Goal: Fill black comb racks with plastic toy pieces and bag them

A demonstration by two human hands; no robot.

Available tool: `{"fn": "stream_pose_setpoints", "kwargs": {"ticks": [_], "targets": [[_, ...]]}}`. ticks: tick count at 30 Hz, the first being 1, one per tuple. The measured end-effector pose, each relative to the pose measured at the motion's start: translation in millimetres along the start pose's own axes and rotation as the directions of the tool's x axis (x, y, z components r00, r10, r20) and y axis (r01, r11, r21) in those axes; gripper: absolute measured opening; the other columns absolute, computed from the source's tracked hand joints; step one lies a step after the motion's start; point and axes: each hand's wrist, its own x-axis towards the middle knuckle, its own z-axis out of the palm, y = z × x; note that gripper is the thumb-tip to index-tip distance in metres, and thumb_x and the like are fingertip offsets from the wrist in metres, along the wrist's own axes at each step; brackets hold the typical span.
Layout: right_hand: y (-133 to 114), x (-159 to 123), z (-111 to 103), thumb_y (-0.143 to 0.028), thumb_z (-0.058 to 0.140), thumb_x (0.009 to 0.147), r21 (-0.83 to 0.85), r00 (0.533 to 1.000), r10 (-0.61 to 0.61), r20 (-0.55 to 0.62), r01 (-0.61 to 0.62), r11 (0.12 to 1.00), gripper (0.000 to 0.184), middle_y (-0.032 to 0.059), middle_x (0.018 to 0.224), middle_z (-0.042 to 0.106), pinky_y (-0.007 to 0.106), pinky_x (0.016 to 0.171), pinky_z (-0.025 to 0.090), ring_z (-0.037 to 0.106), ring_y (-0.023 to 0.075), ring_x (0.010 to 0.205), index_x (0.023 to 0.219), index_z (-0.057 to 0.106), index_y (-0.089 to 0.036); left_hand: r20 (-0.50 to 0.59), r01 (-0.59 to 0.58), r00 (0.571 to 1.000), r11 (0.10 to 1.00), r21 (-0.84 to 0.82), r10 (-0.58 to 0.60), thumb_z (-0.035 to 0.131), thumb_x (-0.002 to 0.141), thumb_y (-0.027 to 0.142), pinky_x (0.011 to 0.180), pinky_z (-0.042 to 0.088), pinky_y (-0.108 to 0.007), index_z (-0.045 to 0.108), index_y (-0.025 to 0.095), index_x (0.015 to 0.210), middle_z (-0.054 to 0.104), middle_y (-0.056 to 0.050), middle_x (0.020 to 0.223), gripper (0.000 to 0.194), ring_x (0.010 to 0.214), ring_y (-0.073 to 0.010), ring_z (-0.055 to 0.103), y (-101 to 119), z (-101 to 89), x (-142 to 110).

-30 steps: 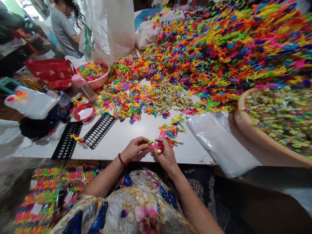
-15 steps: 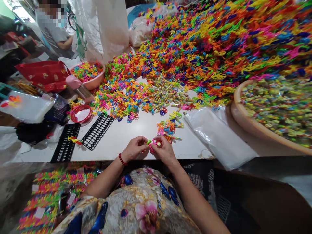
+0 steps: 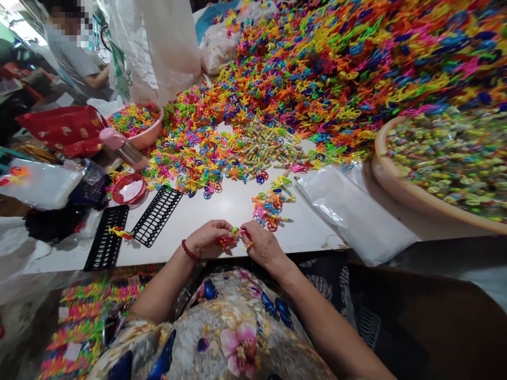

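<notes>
My left hand (image 3: 209, 238) and my right hand (image 3: 262, 244) meet above the front edge of the white table (image 3: 190, 221). Between their fingertips they pinch a small plastic toy (image 3: 236, 231) with green and pink parts. Red plastic pieces (image 3: 225, 241) show under my left fingers; a small yellowish bit peeks out below the right ones. Just beyond my right hand lies a cluster of toy pieces (image 3: 269, 208) with striped candy-like tubes. To the left are two black slotted racks (image 3: 158, 215), one with a yellow and red toy (image 3: 121, 233) on it.
A huge heap of coloured plastic pieces (image 3: 317, 74) covers the back. At right are clear plastic bags (image 3: 352, 211) and a large tub (image 3: 396, 182). A red basket (image 3: 137, 198), a pink-lidded flask (image 3: 122, 148) and a red bag (image 3: 65, 129) stand left. Another person (image 3: 75, 58) is farther back.
Both hands have shifted slightly left with the toy, and red pieces now show under my left fingers. My right hand has turned over more. The whole view has shifted a little.
</notes>
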Motion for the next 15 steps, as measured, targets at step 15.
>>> {"fn": "stream_pose_setpoints", "kwargs": {"ticks": [15], "targets": [[3.3, 36.3, -6.6, -0.052, 0.067, 0.078, 0.625, 0.87, 0.493, 0.02, -0.396, 0.673, 0.04, 0.0013, 0.081, 0.065, 0.024, 0.052, 0.047, 0.058, 0.0129, 0.06, 0.099, 0.061, -0.019, -0.127, -0.136, 0.988, 0.896, -0.422, 0.09, 0.074, 0.077, 0.019, 0.088, 0.055, -0.048, 0.061, 0.016, 0.099, 0.07, -0.008, 0.093, 0.026, 0.087, -0.0227, 0.071, 2.0, -8.6, -6.8]]}}
